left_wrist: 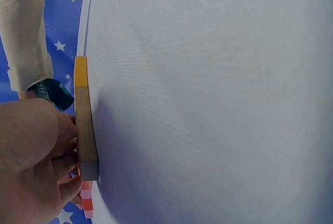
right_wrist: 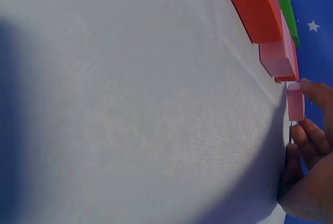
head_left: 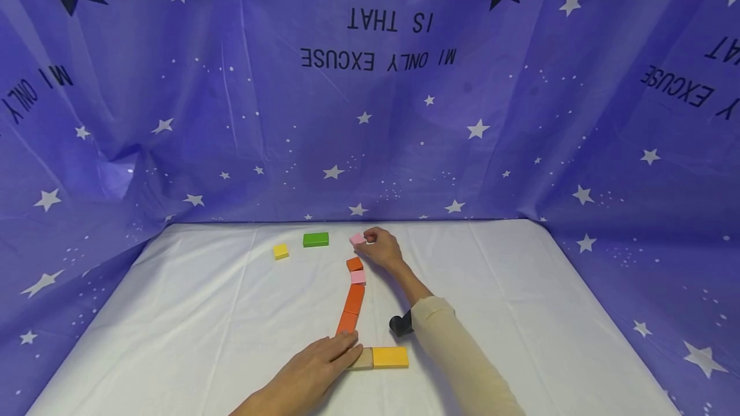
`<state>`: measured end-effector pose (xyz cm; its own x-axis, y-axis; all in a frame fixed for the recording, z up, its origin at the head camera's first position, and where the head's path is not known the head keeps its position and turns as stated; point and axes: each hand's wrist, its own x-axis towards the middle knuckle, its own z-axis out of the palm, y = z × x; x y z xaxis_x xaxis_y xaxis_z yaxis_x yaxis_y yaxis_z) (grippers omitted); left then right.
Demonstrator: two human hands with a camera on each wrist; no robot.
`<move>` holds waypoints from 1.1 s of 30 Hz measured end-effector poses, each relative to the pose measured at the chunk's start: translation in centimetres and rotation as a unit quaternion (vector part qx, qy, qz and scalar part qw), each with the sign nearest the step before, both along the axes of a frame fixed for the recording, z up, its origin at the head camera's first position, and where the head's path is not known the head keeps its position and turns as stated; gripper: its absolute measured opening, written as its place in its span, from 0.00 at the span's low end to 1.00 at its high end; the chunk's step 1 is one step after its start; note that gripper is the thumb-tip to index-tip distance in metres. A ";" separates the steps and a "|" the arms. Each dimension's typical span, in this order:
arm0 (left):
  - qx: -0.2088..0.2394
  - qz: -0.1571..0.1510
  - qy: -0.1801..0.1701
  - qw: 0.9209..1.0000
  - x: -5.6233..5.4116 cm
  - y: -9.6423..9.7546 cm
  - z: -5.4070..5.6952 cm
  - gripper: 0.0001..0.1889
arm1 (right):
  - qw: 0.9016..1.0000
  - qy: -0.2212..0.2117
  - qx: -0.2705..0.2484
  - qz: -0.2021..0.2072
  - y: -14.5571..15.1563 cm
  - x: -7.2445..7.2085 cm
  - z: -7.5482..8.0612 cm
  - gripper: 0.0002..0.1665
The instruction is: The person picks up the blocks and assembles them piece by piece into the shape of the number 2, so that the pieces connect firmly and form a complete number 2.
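Note:
My right hand [head_left: 381, 248] is at the far side of the table, holding a small pink block [head_left: 357, 239] between thumb and fingers. The right wrist view shows that pink block [right_wrist: 295, 101] between thumb and fingertips. Just nearer lie a small orange-red block [head_left: 354, 264], another pink block [head_left: 358, 277] and two longer orange blocks [head_left: 354, 299] in a slightly bent row. My left hand [head_left: 315, 364] rests at the row's near end, fingers extended over a plain wooden block [head_left: 362, 359] and touching the lower orange block. A yellow-orange block [head_left: 390, 357] abuts the wooden one.
A green block [head_left: 315, 239] and a small yellow block [head_left: 281, 251] lie at the far left on the white tablecloth [head_left: 231, 339]. A black device [head_left: 401, 324] is at the right wrist. Blue star-printed cloth [head_left: 405, 146] hangs around the table.

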<state>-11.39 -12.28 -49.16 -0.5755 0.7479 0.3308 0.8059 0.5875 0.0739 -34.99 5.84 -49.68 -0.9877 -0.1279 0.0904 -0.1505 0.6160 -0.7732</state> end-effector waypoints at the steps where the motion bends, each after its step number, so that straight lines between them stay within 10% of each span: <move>1: 0.000 0.000 -0.001 1.000 0.0 0.0 0.0 0.27 | 1.000 0.001 0.004 -0.001 -0.1 0.0 0.0 0.23; 33: 0.008 -0.005 0.007 1.000 0.0 -0.1 0.1 0.27 | 1.000 0.009 -0.002 0.030 -0.1 0.4 0.0 0.19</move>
<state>-11.38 -12.37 -49.08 -0.5630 0.7481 0.3513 0.8129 0.5778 0.0725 -34.62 5.79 -49.70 -0.9765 -0.1864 0.1080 -0.2005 0.6029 -0.7722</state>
